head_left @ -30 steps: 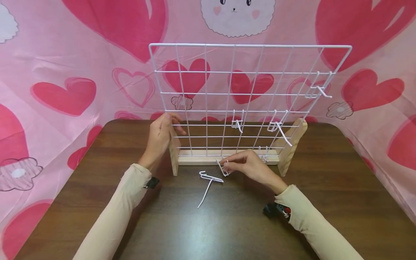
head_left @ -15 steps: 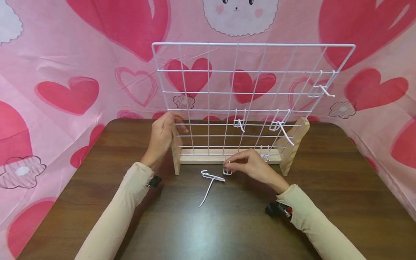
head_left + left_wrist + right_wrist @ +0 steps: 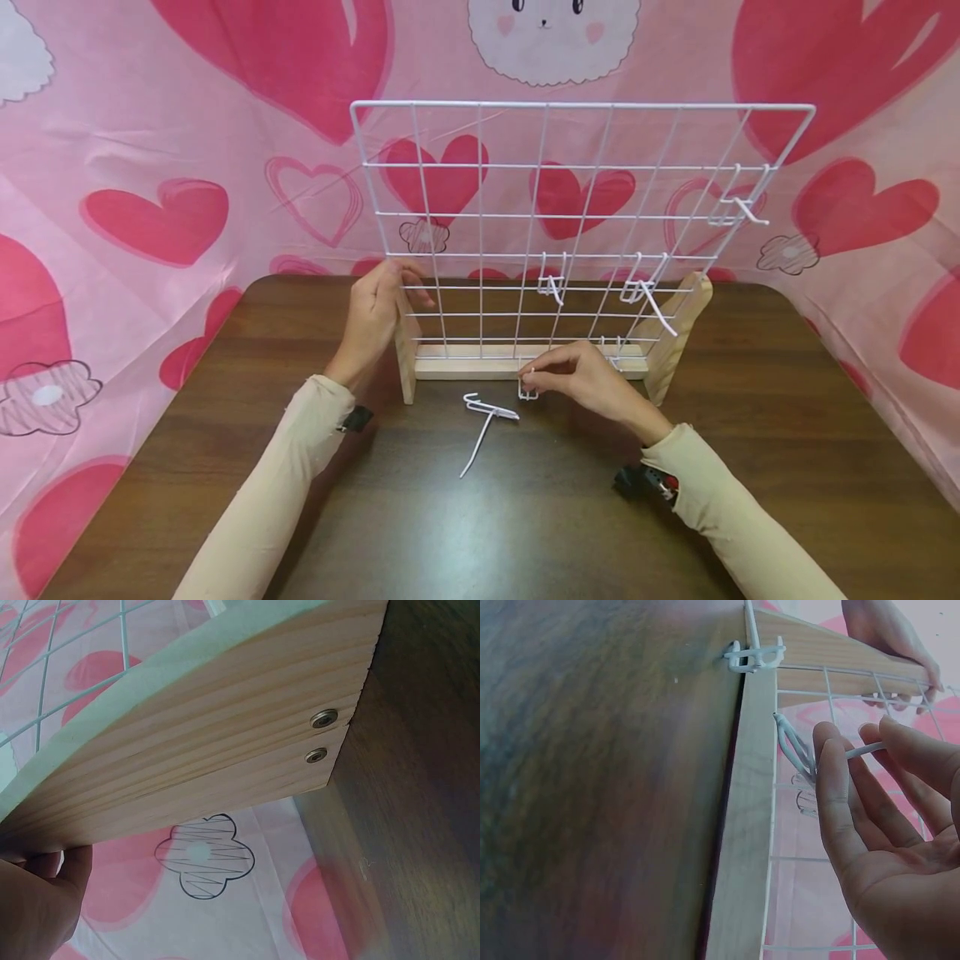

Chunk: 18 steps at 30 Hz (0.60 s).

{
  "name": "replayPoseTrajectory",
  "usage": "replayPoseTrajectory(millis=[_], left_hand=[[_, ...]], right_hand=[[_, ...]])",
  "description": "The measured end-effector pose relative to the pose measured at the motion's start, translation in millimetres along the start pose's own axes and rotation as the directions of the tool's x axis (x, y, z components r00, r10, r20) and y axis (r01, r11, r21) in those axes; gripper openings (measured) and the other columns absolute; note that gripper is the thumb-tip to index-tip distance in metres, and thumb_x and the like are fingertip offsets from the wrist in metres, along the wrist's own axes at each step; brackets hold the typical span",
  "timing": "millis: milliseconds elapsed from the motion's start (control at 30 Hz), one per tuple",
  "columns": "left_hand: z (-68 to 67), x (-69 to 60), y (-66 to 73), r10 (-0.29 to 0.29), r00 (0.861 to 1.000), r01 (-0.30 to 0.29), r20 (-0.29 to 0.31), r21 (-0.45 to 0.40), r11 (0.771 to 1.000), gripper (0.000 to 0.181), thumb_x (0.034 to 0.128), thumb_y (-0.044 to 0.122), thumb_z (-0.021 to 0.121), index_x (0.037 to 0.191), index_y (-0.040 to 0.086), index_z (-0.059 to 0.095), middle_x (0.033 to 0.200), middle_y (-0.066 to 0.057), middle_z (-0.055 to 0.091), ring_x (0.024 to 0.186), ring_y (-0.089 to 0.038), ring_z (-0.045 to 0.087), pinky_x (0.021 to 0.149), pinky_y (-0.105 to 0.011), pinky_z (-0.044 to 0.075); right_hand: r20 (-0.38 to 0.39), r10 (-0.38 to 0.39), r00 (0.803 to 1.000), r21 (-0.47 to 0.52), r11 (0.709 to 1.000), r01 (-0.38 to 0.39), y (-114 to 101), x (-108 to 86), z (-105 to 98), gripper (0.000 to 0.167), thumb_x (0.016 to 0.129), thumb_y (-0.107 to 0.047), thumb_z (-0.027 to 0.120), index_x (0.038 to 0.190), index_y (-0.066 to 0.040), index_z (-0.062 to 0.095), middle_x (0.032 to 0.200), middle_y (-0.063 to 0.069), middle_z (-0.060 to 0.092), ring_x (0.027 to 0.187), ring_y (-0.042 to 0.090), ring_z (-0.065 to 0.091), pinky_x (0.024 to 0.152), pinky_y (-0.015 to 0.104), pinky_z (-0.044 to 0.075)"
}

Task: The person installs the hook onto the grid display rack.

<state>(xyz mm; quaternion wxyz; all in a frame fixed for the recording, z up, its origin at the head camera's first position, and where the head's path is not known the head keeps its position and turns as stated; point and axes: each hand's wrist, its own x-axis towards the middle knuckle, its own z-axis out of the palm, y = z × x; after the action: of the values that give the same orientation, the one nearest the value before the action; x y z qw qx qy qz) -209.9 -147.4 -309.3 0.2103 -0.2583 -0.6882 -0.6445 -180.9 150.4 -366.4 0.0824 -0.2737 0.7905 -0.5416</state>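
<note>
A white wire grid panel (image 3: 480,215) stands in a wooden base on the table. My left hand (image 3: 371,308) grips the upper end of the base's left side panel (image 3: 406,367); the left wrist view shows its fingers at the panel's edge (image 3: 187,735). My right hand (image 3: 588,383) pinches a white wire hook (image 3: 528,395) low in front of the grid. In the right wrist view the hook's prong passes between thumb and fingers, and its looped frame (image 3: 795,754) is close to the bottom wires; contact cannot be told. Another white hook (image 3: 487,412) lies loose on the table.
Hooks hang on the grid: a middle one (image 3: 551,286), one right of it (image 3: 639,290), and one upper right (image 3: 726,211). Another (image 3: 617,363) low on the right is partly behind my right hand. A pink heart-patterned cloth (image 3: 300,100) rises behind the table (image 3: 225,400).
The hook in my right hand has turned from slanted to facing front, and rose slightly towards the lower grid wires. My left hand keeps its grip. The loose hook stays put.
</note>
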Motion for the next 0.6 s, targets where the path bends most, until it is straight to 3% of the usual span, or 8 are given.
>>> replayPoseTrajectory(millis=[133,267,367,600], left_hand=[[0.9,-0.3,-1.1,-0.023,1.0,0.023,-0.009,-0.014,1.0,0.036,0.1063,0.005,0.033,0.101,-0.021,0.056,0.084,-0.04,0.058,0.069,-0.043,0.066,0.07,-0.041,0.063],[2.2,-0.6,-0.6,-0.047,0.999,0.047,-0.016,-0.019,0.999,0.035,0.106,0.005,0.033,0.101,-0.02,0.057,0.085,-0.04,0.059,0.071,-0.047,0.065,0.072,-0.055,0.06],[2.7,-0.9,0.6,-0.049,0.999,0.049,-0.021,-0.019,0.999,0.034,0.106,0.004,0.034,0.101,-0.02,0.057,0.084,-0.037,0.06,0.071,-0.049,0.064,0.072,-0.059,0.058],[0.8,-0.9,-2.3,-0.049,0.998,0.048,-0.029,-0.018,0.999,0.033,0.1059,0.004,0.035,0.1,-0.019,0.058,0.082,-0.02,0.065,0.07,-0.045,0.066,0.071,-0.051,0.061]], right_hand=[[-0.014,-0.001,1.0,-0.024,1.0,0.001,-2,-0.8,-1,0.016,0.087,-0.009,0.076,0.1,0.001,0.078,0.099,0.006,0.076,0.087,0.017,0.071,0.076,0.026,0.061],[-0.014,-0.002,1.0,-0.028,1.0,0.002,-3,-1.2,-1,0.015,0.087,-0.008,0.076,0.099,0.0,0.078,0.098,0.005,0.076,0.088,0.017,0.071,0.077,0.026,0.06],[-0.01,0.003,1.0,-0.032,0.999,-0.003,-5,-1.6,-1,0.015,0.087,-0.009,0.076,0.1,0.0,0.078,0.099,0.004,0.076,0.09,0.016,0.071,0.078,0.026,0.06],[-0.018,0.005,1.0,-0.044,0.999,-0.006,-12,-3.2,0,0.014,0.088,-0.013,0.077,0.099,-0.006,0.079,0.099,0.002,0.076,0.091,0.017,0.071,0.078,0.027,0.06]])
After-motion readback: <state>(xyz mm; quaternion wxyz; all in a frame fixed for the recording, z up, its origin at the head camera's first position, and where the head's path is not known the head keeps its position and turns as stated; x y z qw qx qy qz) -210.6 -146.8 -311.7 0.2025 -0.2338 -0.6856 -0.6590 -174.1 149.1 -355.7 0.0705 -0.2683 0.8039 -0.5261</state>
